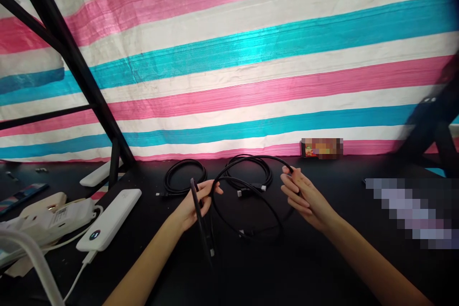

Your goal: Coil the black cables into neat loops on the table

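A black cable [247,157] arches in the air between my two hands, with loops hanging below. My left hand [190,208] is closed around part of it, and lengths hang from that hand, with a light metal plug end [211,252] near the bottom. My right hand [306,196] pinches the cable farther along, fingers curled. Behind the hands, two coiled black cables lie on the black table: one coil [166,174] at the left, and another coil [271,172] with two plug ends showing. Another plug end [247,233] shows below the loop; which cable it belongs to, I cannot tell.
To the left, a white power bank [111,217] has a white cable plugged in. A white power strip [64,217] lies beyond it. Black frame bars [81,71] rise at the left. A striped sheet [251,81] hangs behind. A small box [310,148] stands at the back.
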`<move>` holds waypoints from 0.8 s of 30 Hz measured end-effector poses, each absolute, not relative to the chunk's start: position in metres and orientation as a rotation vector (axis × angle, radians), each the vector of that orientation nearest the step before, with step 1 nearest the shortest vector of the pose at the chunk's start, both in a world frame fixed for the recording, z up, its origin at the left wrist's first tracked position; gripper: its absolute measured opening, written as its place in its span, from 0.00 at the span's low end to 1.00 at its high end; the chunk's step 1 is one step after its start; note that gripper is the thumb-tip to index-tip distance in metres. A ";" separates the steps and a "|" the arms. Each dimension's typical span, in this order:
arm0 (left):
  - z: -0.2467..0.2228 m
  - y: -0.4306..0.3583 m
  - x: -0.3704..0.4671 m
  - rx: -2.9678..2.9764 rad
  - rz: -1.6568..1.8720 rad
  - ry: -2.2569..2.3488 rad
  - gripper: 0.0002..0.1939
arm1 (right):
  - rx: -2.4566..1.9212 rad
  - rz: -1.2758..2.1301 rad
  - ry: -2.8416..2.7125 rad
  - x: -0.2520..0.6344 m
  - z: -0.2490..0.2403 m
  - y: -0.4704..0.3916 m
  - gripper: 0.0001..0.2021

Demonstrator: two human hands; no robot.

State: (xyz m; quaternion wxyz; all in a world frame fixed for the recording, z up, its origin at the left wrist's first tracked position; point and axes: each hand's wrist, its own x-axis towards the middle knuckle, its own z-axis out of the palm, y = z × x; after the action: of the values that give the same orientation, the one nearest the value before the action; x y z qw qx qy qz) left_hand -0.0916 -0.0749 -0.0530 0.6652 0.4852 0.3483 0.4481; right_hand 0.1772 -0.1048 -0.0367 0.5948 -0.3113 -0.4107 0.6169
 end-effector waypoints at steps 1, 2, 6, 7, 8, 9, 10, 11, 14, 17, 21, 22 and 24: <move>-0.052 -0.074 -0.092 1.096 1.033 0.803 0.14 | -0.718 1.423 -0.954 0.177 -0.035 -0.105 0.14; -0.051 -0.072 -0.093 1.090 1.055 0.829 0.15 | -0.712 1.409 -0.951 0.178 -0.034 -0.106 0.14; -0.047 -0.065 -0.098 0.980 1.228 0.979 0.15 | -0.696 1.304 -0.945 0.184 -0.027 -0.106 0.13; -0.047 -0.063 -0.099 0.943 1.291 0.999 0.15 | -0.689 1.270 -0.944 0.187 -0.026 -0.106 0.13; -0.047 -0.061 -0.101 0.911 1.349 1.005 0.16 | -0.678 1.238 -0.941 0.189 -0.025 -0.105 0.13; -0.047 -0.060 -0.102 0.886 1.399 0.999 0.17 | -0.668 1.208 -0.936 0.191 -0.024 -0.105 0.13; -0.047 -0.059 -0.104 0.868 1.438 0.983 0.17 | -0.659 1.181 -0.931 0.193 -0.023 -0.104 0.13; -0.047 -0.058 -0.105 0.857 1.467 0.961 0.17 | -0.655 1.157 -0.927 0.195 -0.022 -0.103 0.13; -0.044 -0.058 -0.108 0.830 1.523 0.897 0.13 | -0.645 1.116 -0.917 0.199 -0.020 -0.102 0.13; -0.035 -0.060 -0.113 0.755 1.576 0.857 0.08 | -0.622 1.100 -0.906 0.203 -0.016 -0.103 0.12; -0.023 -0.061 -0.120 0.641 1.637 0.823 0.07 | -0.656 1.039 -0.929 0.207 -0.011 -0.105 0.13; -0.022 -0.061 -0.122 0.626 1.645 0.811 0.06 | -0.668 1.027 -0.938 0.208 -0.011 -0.105 0.13; -0.022 -0.061 -0.123 0.610 1.645 0.784 0.06 | -0.683 1.011 -0.949 0.209 -0.010 -0.105 0.13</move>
State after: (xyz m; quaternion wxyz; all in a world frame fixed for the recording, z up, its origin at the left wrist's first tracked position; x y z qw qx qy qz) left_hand -0.1227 -0.0606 -0.0216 0.5727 0.2603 0.3343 0.7018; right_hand 0.2093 -0.1052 -0.0096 0.7158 -0.3085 -0.4288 0.4566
